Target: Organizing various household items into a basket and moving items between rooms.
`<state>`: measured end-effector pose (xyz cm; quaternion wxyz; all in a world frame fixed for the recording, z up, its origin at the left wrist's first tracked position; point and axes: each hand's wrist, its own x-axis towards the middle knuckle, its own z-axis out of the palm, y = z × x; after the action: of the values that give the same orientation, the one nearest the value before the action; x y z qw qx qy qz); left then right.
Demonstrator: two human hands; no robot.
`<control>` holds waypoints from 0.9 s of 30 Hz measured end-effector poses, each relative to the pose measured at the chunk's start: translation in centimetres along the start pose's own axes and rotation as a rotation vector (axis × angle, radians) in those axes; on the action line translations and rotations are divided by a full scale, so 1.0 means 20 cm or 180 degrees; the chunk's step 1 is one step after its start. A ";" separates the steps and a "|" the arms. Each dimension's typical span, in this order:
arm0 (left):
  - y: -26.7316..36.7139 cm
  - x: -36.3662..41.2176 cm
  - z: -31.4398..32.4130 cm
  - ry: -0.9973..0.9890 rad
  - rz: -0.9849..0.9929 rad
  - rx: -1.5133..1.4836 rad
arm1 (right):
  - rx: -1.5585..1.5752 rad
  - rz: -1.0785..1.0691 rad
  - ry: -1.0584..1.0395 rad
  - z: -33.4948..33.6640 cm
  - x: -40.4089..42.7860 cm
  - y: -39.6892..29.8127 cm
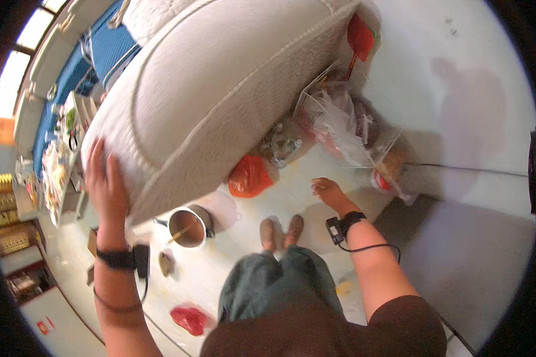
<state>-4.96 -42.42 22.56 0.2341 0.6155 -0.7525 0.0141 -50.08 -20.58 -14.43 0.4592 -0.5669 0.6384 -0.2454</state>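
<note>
A large light-coloured upholstered sofa piece (214,85) with piped seams slants across the upper middle of the view. My left hand (105,183) lies flat on its lower left end, fingers extended and slightly blurred. On the right, my right hand (330,192) hangs above the floor with its fingers partly curled and nothing visible in them; it touches neither the sofa piece nor the bags. Below the sofa piece's near edge, an orange-red plastic bag (250,176) sits on the floor, beside a clear bag with shiny contents (283,145). Each wrist wears a dark strap with a small cabled device.
A pot of brown liquid (188,227) with a stick in it stands on the floor. A wire basket of plastic bags (339,125) and a red fly swatter (361,38) are near the wall. A red bag (190,319) lies lower left. A cluttered table (67,178) stands left.
</note>
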 end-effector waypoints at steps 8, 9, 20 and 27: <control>-0.43 -0.29 -0.06 0.1497 -0.1513 -0.0565 | 0.1264 0.1091 0.0173 1.01 0.86 0.11; -0.44 -0.31 -0.08 0.1335 -0.1226 -0.0200 | 0.0135 0.0623 0.0034 1.06 0.93 0.07; -0.48 -0.24 -0.02 0.0956 -0.0528 0.0579 | 0.1126 0.1335 0.1660 1.66 1.32 0.39; -0.48 -0.24 -0.05 0.0869 -0.0485 0.0630 | 0.0449 0.0688 0.0515 1.71 1.01 0.45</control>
<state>4.94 -40.00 19.15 0.2727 0.6831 -0.6599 0.1536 -23.73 -30.52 -43.75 0.4688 -0.4396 0.7117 -0.2837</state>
